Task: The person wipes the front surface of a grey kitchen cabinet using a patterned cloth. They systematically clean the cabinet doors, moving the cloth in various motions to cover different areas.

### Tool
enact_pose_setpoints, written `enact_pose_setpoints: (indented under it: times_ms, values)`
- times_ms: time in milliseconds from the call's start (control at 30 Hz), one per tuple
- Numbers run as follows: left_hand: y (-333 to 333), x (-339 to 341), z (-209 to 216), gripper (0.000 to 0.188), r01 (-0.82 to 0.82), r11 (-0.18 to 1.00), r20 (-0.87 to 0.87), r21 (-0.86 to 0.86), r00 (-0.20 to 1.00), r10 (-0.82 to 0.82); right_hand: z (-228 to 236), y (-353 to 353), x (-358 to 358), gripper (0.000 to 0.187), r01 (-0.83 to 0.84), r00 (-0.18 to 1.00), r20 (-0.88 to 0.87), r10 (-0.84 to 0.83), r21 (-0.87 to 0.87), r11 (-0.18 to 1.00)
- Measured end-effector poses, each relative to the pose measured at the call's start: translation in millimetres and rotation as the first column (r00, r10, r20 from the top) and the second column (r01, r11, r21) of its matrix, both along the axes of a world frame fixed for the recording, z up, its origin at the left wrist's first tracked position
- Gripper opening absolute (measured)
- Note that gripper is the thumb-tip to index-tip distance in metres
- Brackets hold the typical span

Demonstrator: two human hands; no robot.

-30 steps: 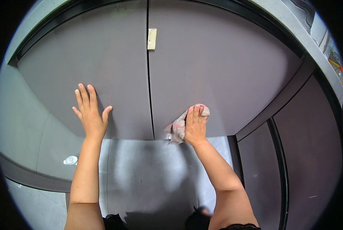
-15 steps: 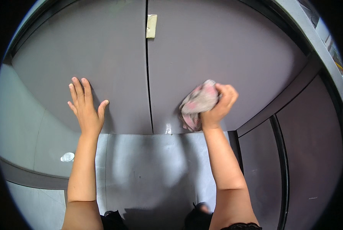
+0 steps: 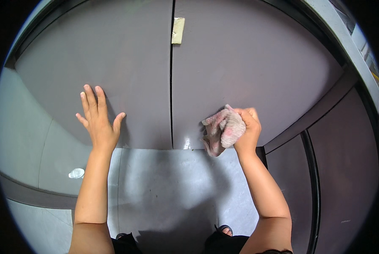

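Note:
Two grey cabinet doors stand side by side in front of me, with a dark gap between them. My left hand lies against the left door, fingers spread, holding nothing. My right hand is closed around a bunched grey-and-pink cloth low on the right door, near its bottom edge. Part of the cloth hangs past that edge. A pale yellow rectangular piece sticks to the right door beside the gap, higher up.
Grey floor shows below the doors, with my feet at its near edge. On the left, a small clear-white object rests on a pale surface. A darker panel with a black curved strip stands at the right.
My right hand has moved slightly down with the cloth, which has folded differently. My left hand stays spread on its door. The whole view has shifted a little.

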State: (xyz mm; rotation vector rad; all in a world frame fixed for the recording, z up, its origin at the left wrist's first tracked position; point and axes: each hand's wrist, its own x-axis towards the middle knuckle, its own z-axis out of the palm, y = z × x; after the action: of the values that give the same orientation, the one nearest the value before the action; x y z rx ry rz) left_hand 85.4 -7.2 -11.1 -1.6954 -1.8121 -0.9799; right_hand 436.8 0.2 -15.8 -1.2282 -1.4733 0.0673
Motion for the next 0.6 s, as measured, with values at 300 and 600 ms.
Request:
enact_pose_setpoints:
  times_ms: [300,600]
  values:
    - [-35.5,137.6,-15.0,0.084,0.817,0.57,0.596,-0.09,0.503,-0.627,-2.3,-24.6,-3.2,0.05,-0.773,0.318,-0.948,0.024,-0.245,0.586]
    - [-7.8,168.8,-5.5,0.037,0.868,0.472,0.732,0.151,0.223,-0.644,-1.0,-45.2,2.1,0.086,-0.839,0.389,-0.778,0.494,-0.079,0.538]
